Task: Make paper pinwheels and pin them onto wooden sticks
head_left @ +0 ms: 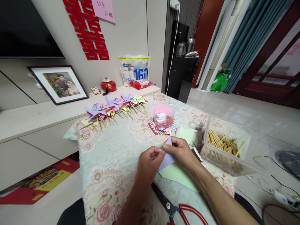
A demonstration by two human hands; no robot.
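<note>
Folding step: your left hand and right hand both pinch the purple paper mid-surface. Next, likely: crease it squarely.

Between the fingers a lilac paper square; beneath them a pale green sheet on a floral cloth with pink roses; nearer than the fingers, red-handled scissors
</note>
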